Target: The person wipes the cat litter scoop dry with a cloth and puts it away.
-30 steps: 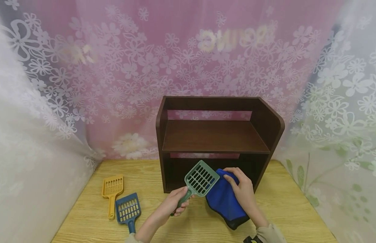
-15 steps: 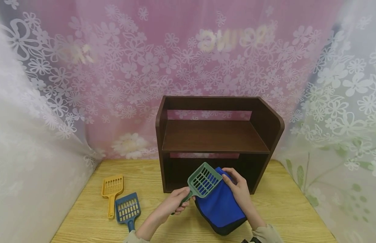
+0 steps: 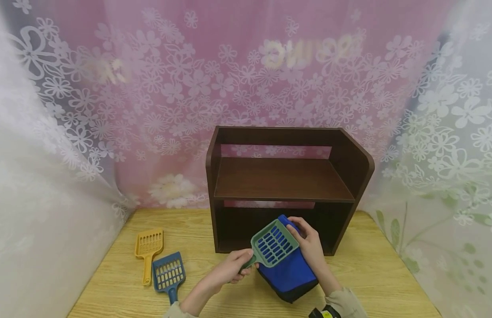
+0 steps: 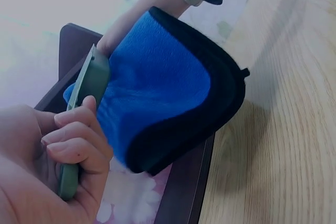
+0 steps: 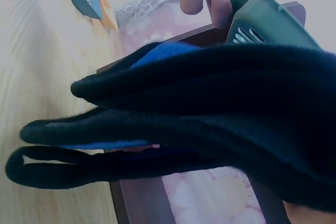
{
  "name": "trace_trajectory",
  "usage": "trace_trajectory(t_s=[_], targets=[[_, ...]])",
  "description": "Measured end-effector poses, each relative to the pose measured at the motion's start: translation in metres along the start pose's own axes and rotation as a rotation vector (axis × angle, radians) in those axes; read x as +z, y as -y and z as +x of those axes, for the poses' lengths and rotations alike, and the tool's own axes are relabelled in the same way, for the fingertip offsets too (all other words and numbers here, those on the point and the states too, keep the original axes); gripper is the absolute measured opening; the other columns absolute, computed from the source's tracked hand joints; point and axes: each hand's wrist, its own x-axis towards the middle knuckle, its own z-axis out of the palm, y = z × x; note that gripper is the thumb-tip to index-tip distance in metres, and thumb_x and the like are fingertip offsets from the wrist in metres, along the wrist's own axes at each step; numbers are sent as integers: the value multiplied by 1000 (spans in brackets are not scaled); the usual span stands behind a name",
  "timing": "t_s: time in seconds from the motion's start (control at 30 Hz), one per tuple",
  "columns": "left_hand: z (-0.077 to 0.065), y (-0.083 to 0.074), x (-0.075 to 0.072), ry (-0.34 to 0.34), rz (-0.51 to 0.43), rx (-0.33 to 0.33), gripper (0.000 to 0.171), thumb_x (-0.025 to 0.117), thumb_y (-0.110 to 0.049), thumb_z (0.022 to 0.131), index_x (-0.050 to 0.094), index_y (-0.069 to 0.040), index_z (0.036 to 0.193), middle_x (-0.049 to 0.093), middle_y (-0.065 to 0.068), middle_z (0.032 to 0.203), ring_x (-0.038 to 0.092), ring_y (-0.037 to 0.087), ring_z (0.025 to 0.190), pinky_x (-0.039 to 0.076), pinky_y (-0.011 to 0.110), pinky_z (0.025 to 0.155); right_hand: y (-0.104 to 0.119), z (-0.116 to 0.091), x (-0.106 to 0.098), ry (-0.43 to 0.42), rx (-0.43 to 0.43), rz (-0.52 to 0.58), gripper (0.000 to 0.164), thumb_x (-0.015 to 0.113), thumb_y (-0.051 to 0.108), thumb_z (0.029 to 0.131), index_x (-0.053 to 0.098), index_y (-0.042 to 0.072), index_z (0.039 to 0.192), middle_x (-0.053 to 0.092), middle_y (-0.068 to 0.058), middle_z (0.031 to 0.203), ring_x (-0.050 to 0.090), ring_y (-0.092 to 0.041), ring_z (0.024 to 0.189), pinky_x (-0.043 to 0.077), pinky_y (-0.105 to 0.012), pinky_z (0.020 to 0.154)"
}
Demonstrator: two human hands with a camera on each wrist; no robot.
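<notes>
Lower centre, the left hand [image 3: 235, 267] curls round the green litter scoop [image 3: 274, 244]'s handle, likely to leave its slotted head free; the right hand [image 3: 310, 244] pinches blue, black-edged cloth [image 3: 292, 274].

the head view is evenly lit; from the left wrist, the curtain [image 4: 31, 61] beyond the left grip [image 4: 79, 153] washes out and soft shadow dims the tabletop [image 4: 294, 129].

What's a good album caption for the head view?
Green slotted scoop in the left hand, blue-and-black cloth in the right hand, before a brown shelf.
</notes>
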Motion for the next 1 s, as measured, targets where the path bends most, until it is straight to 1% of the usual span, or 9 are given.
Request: trace_trajectory(t_s=[0.17,0.33,0.47,0.53,0.6,0.77,0.83,0.93,1.0], targets=[[3,4,-5,-58,0,-1,46,39,-40,110,61,0,117,38,-4,67,20,7,48,17,20,44,0,-8,-3,9,13,-5,18,62,5,101,67,-1,117,69,-19,110,64,1,95,50,-12,83],[4,5,-12,-85,12,1,45,40,-41,110,63,-2,112,38,-4,67,20,6,48,18,20,43,-7,-18,-11,27,20,22,19,62,9,101,66,1,118,69,-10,108,66,-4,95,53,-16,83],[4,6,-15,-92,12,-3,43,40,-40,110,62,-4,110,38,-4,66,20,7,47,18,20,43,-12,-25,-16,41,38,42,19,61,8,102,65,1,119,68,0,105,66,-5,93,54,-18,81],[4,5,-15,-74,7,-7,42,39,-40,111,61,-4,110,38,-4,67,20,6,47,18,20,44,-12,-26,-17,46,39,43,19,61,8,102,64,1,119,68,3,105,67,-5,93,54,-18,81],[3,4,-13,-40,-1,-14,42,39,-38,111,60,-3,111,38,-4,67,20,6,48,18,20,44,-12,-25,-17,49,42,42,19,61,9,102,64,1,119,68,1,106,67,-5,93,55,-19,81],[2,0,-8,26,-3,-12,43,38,-37,111,59,0,110,38,-5,66,21,6,47,20,21,45,-9,-16,-13,47,3,14,19,61,9,102,65,2,119,68,-11,109,65,-2,97,53,-16,83],[1,-1,-7,38,5,-7,42,39,-38,111,59,-2,108,38,-5,66,21,6,47,20,21,44,3,-11,-12,54,-12,-12,19,61,6,101,65,0,119,69,-15,111,64,-1,97,51,-14,83],[1,0,-9,62,36,1,43,39,-40,111,61,-4,107,38,-5,66,21,6,46,20,20,43,6,0,-13,96,-6,-56,20,63,8,101,66,2,120,70,-15,112,64,-1,96,51,-16,83],[0,1,-12,74,72,11,42,38,-40,111,62,-6,107,40,-5,67,22,6,47,21,20,43,8,8,-17,161,9,-80,23,63,9,101,65,3,123,70,-15,113,65,-5,95,52,-20,81]])
